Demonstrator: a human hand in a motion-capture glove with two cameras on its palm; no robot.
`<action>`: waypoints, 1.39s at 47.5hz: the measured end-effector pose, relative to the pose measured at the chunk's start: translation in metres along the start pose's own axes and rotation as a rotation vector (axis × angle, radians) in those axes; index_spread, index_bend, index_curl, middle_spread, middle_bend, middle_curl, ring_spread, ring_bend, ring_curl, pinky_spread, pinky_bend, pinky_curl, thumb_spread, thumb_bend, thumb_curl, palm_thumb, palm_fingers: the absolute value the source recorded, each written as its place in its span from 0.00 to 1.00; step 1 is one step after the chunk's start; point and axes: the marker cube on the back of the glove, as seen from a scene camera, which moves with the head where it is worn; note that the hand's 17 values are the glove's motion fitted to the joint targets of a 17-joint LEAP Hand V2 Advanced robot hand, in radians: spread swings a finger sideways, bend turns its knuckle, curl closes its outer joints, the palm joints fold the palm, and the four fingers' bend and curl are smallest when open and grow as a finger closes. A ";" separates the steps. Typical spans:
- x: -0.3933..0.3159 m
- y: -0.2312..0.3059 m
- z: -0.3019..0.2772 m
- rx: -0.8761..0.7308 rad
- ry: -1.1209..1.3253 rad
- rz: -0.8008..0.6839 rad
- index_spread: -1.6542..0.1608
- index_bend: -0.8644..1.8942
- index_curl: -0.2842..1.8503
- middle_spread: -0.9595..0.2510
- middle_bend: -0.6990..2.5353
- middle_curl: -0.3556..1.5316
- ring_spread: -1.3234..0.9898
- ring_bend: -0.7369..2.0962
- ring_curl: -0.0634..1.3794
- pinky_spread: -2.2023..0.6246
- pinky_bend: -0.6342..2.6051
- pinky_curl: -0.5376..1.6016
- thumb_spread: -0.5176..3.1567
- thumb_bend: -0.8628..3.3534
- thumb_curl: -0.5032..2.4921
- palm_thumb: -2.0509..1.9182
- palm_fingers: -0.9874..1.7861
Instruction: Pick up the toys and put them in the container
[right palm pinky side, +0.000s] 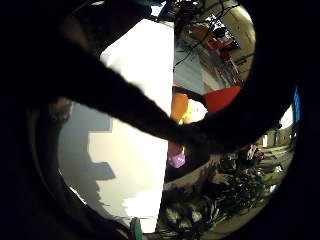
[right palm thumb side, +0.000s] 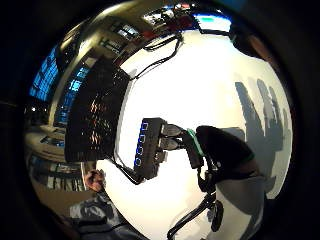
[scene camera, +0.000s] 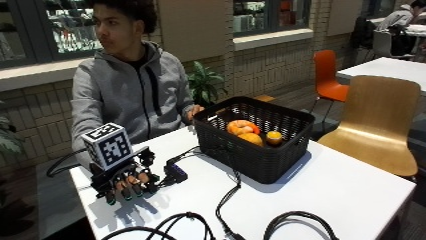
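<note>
On the white table (scene camera: 346, 185), near the corner closest to the person's seat, I have the gloved right hand (scene camera: 126, 182) hovering just above the surface, palm down, fingers extended and slightly spread, gripping nothing. Its shadow in the thumb side view shows the same splayed fingers. Well apart from it, toward the middle of the table, stands the black basket (scene camera: 256, 150), the container for this job. Inside I can make out an orange toy (scene camera: 241, 127), a second orange piece (scene camera: 252, 138) touching it, and a small yellow-orange one (scene camera: 273, 136) beside them. The bare hand (scene camera: 195, 111) rests at the basket's far rim.

I see no loose toy left on the table from outside; only black cables (scene camera: 226, 200) and a small black hub (scene camera: 175, 172) just beside the gloved hand. My judgement is that the placing is largely done and the hand is between picks or finished. The little finger side view shows orange and purple shapes (right palm pinky side: 176, 160) past the table edge, but I cannot tell what they are.

To do this step well, I would check around the basket for any missed toy first, then move the hand clear of the cables, since snagging one could drag the hub or tug the basket.
</note>
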 end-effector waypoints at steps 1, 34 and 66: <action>0.001 0.001 0.000 0.001 0.000 0.005 0.79 0.49 0.34 0.86 0.26 0.30 0.56 0.32 0.14 0.80 0.34 0.42 0.52 0.21 0.27 0.55 0.32; 0.013 0.007 0.003 -0.012 -0.047 0.006 0.79 0.51 0.36 0.86 0.26 0.31 0.56 0.31 0.14 0.80 0.34 0.42 0.56 0.21 0.27 0.58 0.32; 0.014 0.010 0.006 -0.044 -0.087 -0.019 0.79 0.51 0.36 0.85 0.26 0.32 0.56 0.31 0.13 0.80 0.33 0.42 0.57 0.22 0.27 0.59 0.32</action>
